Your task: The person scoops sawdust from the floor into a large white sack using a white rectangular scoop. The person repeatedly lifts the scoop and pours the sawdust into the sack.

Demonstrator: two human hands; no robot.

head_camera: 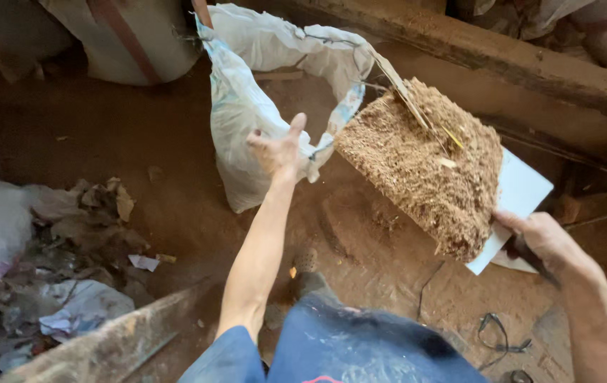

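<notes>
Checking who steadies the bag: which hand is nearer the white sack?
Left. The left hand grips the white sack at its rim; the right hand holds the sawdust-laden white board beside it.

Sawdust (424,170) hides most of the white board (523,191).

Sack (246,120), upper centre of frame: white woven plastic, pale blue print along the mouth edge, grey dirt smudges.
Board (520,195), right of centre: plain white where bare.
Sawdust heap (424,170) on the board: tan to golden brown, a few pale yellow splinters on top.
Floor (140,142): reddish brown, dusty, uniform.
Litter pile (55,262), lower left: grey, white and dull brown scraps, one faint pink patch.
Trousers (360,347), bottom centre: dark blue with pale dust marks, a small red spot at the frame edge.
Large sack (126,35), upper left: off-white with a brown-red stripe.
</notes>
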